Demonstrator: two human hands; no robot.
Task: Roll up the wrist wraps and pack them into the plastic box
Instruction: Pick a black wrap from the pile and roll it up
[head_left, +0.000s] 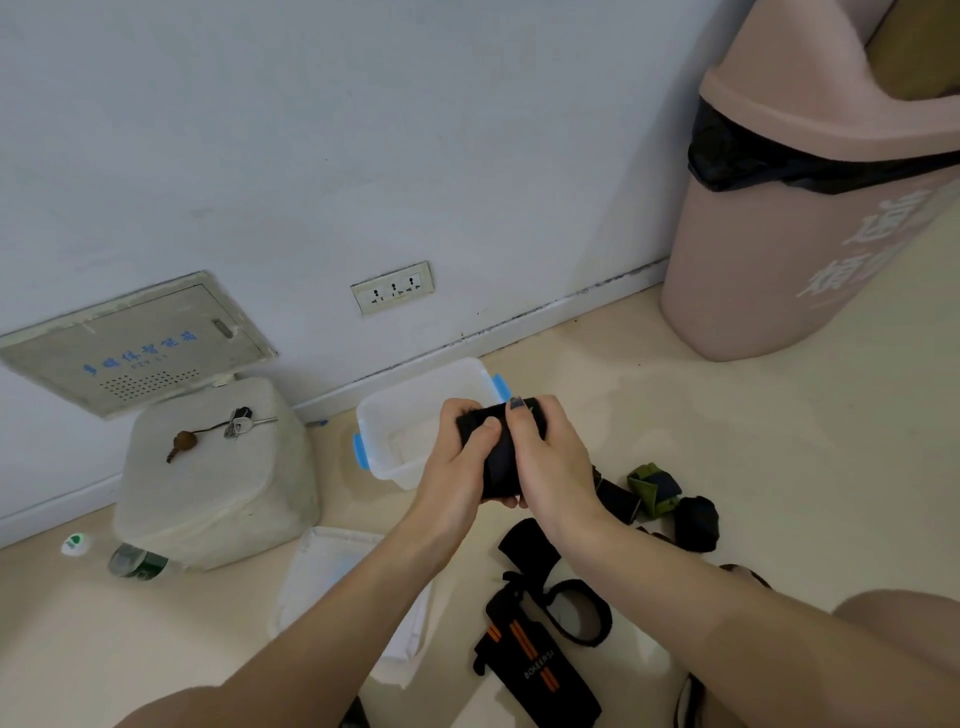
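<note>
Both hands hold a black rolled wrist wrap (500, 453) just in front of the clear plastic box (415, 415) with blue latches. My left hand (457, 457) grips its left side and my right hand (545, 457) grips its right side, thumbs on top. On the floor lie a black wrap with orange stripes (535, 670), a black loop strap (576, 613), a black wrap (527, 543), a green and navy rolled wrap (655, 488) and a black rolled wrap (696, 522). The box's clear lid (343, 582) lies on the floor near me.
A white stool-like block (218, 478) with keys (236, 422) on top stands left of the box. A green bottle (137, 564) and a white cap (75, 544) lie at the left. A pink bin (810, 208) stands at the right by the wall.
</note>
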